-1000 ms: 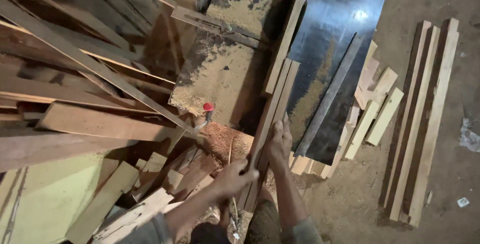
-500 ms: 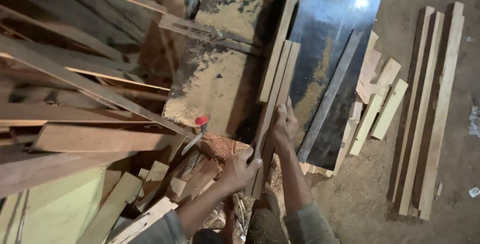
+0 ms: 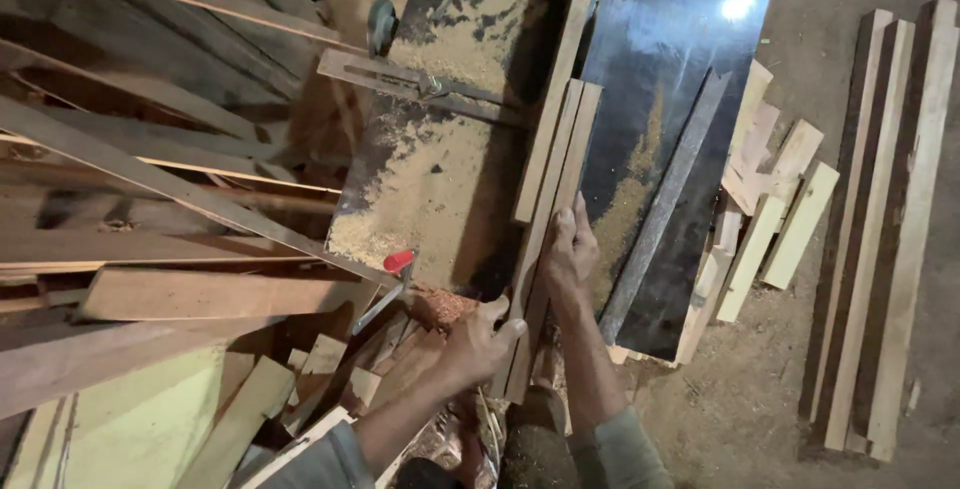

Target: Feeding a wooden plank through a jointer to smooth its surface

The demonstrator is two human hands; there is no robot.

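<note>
a: two long wooden strips lying side by side on the sawdust-covered desk, near ends hanging off the front edge.
b: held how?
a: right hand flat on top, fingers stretched out and pressing rather than wrapped round. left hand at the near ends, fingers half curled, thumb against the edge of the strips. more of a steadying pinch than a full grasp.
b: step in hand?
a: looks like squaring up and lining the pair along the desk, near the dark glossy panel just to the right. judging only by the pose.
b: next move calls for what?
a: probably an even push along the length, both ends kept level so neither strip slides past the other. care with the red-handled tool close by the left hand.
b: further out?
a: short offcuts beside the panel, long planks on the dirt floor well apart to the right, a jumble of boards stacked on the left.
</note>
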